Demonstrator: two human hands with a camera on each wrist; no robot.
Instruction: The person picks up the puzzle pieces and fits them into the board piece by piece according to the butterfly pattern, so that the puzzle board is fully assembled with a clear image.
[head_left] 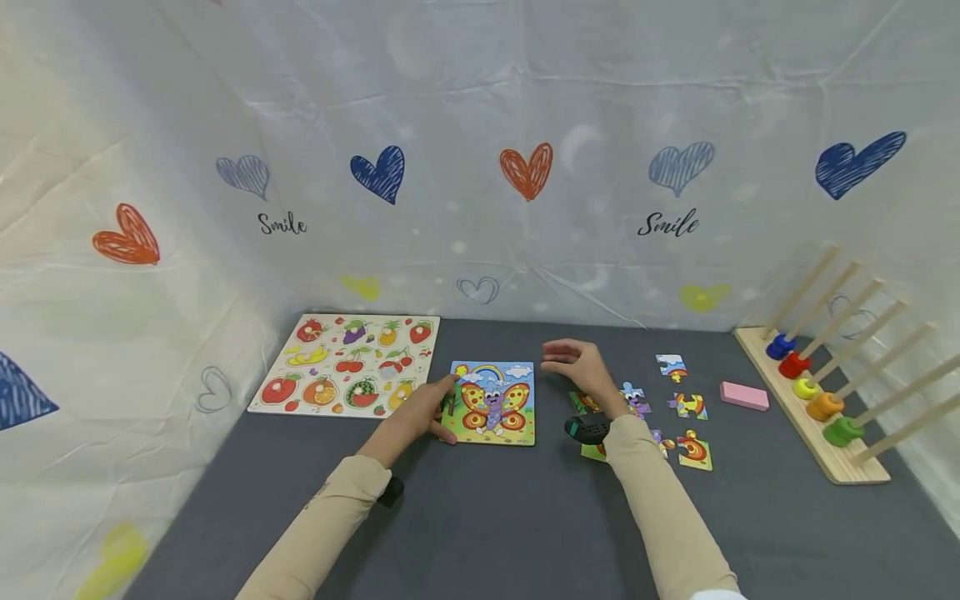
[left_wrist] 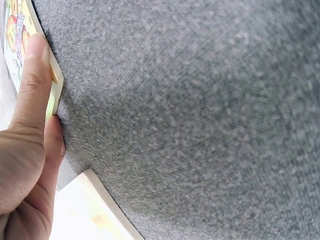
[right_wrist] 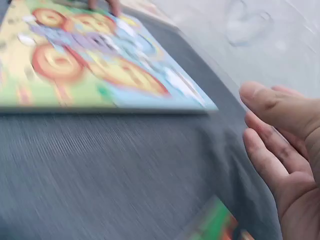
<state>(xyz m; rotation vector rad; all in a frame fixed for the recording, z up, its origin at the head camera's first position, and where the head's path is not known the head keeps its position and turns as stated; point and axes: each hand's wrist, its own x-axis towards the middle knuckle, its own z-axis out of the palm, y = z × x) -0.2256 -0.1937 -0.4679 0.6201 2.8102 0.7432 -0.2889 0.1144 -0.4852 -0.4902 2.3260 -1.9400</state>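
A square butterfly picture board lies on the dark table, brightly printed with a rainbow and flowers. My left hand grips its left edge; in the left wrist view the thumb lies over the board's border and a finger is against its side. To the right of the board, my right hand hovers with loosely bent fingers and holds nothing. Loose jigsaw pieces lie under and beyond the right forearm, some hidden by it. The right wrist view is blurred.
A fruit puzzle board lies at the back left. On the right are a pink block and a wooden peg stand with coloured rings and tall rods. A printed cloth hangs behind the table.
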